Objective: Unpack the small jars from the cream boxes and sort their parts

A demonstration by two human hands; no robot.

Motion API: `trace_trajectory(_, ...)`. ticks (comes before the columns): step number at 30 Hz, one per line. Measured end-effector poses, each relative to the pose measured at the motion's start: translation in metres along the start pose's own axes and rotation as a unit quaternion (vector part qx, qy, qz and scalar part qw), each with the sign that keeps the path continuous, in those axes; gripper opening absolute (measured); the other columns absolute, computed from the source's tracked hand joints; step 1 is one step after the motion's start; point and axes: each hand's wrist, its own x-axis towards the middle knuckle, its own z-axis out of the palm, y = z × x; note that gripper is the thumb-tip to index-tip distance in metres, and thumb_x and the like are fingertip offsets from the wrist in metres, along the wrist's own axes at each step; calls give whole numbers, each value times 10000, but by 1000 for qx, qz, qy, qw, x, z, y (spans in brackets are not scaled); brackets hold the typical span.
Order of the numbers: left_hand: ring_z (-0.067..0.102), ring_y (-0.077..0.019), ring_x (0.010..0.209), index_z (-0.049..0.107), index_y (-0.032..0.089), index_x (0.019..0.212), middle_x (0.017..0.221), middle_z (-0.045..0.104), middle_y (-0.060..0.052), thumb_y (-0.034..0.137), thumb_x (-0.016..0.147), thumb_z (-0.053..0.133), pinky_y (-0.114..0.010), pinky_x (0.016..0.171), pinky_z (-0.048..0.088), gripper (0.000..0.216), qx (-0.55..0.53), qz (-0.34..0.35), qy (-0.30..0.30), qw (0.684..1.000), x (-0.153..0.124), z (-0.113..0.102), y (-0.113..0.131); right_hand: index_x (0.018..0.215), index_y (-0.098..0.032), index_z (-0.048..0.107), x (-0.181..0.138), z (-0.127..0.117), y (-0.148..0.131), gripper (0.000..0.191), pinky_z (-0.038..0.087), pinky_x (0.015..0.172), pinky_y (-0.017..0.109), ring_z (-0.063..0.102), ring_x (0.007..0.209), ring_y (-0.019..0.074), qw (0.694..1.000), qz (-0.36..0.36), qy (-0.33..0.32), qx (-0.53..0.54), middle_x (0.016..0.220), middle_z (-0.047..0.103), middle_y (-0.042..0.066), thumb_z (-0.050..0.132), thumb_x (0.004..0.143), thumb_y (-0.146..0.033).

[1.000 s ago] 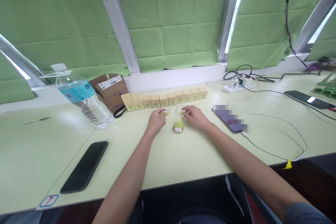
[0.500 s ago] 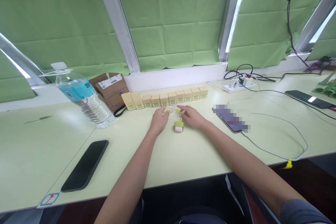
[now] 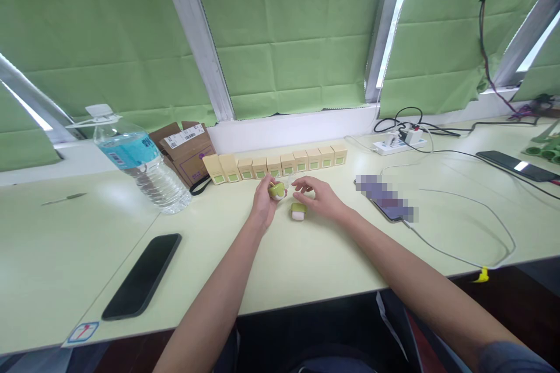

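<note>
My left hand [image 3: 264,201] is closed around a small rounded green-and-white case [image 3: 277,190], held a little above the table. To its right, my right hand [image 3: 321,198] hovers with its fingers bent and apart, and nothing shows between them. A second small green-and-white case [image 3: 298,211] stands on the table just below the right fingertips. Some clear plastic [image 3: 292,179] lies behind the hands, partly hidden and too small to make out. Beyond it runs a row of several small cream boxes [image 3: 300,160] with green labels.
A large water bottle [image 3: 142,157] leans beside an opened cardboard box [image 3: 188,154] at the left. A black phone [image 3: 142,277] lies nearer the front edge. On the right are a cabled phone [image 3: 385,198], a power strip [image 3: 400,144] and another dark phone [image 3: 516,164].
My left hand has lifted a green-and-white case. Both hands have come away from the clear plastic pieces. The loop on the standing case no longer shows.
</note>
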Motion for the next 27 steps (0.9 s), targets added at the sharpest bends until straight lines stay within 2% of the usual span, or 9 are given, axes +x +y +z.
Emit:
trace_trajectory(3,581,-112,725,489,196,796,788,556,17,282,786,657,-282,771,517,189,-49,6,-24,998,-4,6,-3,1238,-267,594,-1,1,-4,382,537,877,386,644,953,192,1000,0,-22,-4,1125,675,51,672,885,-389)
trace_trajectory(5,591,-117,774,477,208,851,831,573,16,247,768,683,-271,769,505,226,-52,8,-48,997,-7,8,-4,1276,-275,571,-2,2,-5,448,543,880,392,642,961,195,1000,7,-21,-6,1167,654,58,696,864,-399)
trace_trajectory(11,585,-101,829,468,216,926,959,567,14,359,718,831,-242,754,489,442,32,17,-92,995,-15,11,-5,1302,-272,566,-2,1,2,509,560,875,413,634,914,193,999,27,19,-13,1150,609,77,709,848,-453)
trace_trajectory(17,554,-74,778,463,210,912,982,530,26,435,701,842,-218,714,486,489,67,40,-116,990,-15,9,-10,1332,-282,576,-1,2,5,548,556,901,423,619,917,192,999,30,20,-6,1089,561,65,714,846,-491)
trace_trajectory(21,593,-97,828,519,228,1050,1020,536,7,417,692,856,-228,733,505,528,81,58,-126,987,-15,7,-10,1358,-287,566,0,2,4,555,543,913,423,588,978,209,999,31,12,-12,1073,527,65,700,860,-492)
trace_trajectory(24,626,-135,904,565,237,1208,1112,563,-39,454,736,815,-252,777,520,576,114,62,-140,982,-16,7,-9,1270,-269,614,1,1,5,484,542,872,407,577,957,210,999,23,24,-21,1031,530,58,711,851,-490)
trace_trajectory(27,642,-172,973,612,227,1238,1217,590,-79,492,770,774,-269,823,520,561,156,69,-143,975,-17,8,-7,1064,-238,656,2,-1,6,364,537,800,381,572,886,201,998,15,48,-32,956,554,42,736,825,-501)
